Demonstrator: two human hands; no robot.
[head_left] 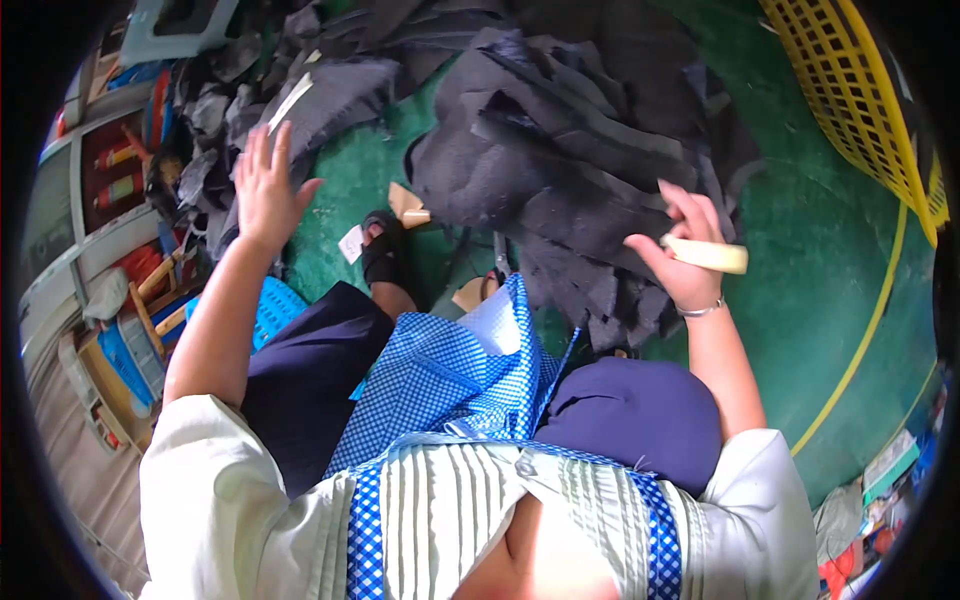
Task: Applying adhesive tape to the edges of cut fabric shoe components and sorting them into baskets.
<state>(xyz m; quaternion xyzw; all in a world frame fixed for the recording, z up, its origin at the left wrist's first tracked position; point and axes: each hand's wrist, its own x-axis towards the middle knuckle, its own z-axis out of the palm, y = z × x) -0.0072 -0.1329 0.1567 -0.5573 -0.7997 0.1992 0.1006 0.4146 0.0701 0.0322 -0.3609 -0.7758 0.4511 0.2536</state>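
Note:
My left hand [264, 197] is raised on the left, fingers stretched and thumb apart. A pale strip [292, 102] shows just beyond its fingertips; whether they touch it I cannot tell. On the right, my right hand [688, 250] carries a cream roll of tape [712, 255], seen edge-on across the hand. Its thumb points left and its fingers are partly bent. How the roll is gripped is partly hidden. A big heap of dark grey cloth pieces [560, 150] lies on the green floor in front of me, close to the right hand.
A blue checked apron [430, 375] covers my lap. Brown paper [408, 205] lies by my foot. A yellow plastic basket [850, 100] stands far right, a light blue stool [175, 30] far left. Near my left leg is a blue basket [275, 312]; cluttered shelves [110, 230] line the left side.

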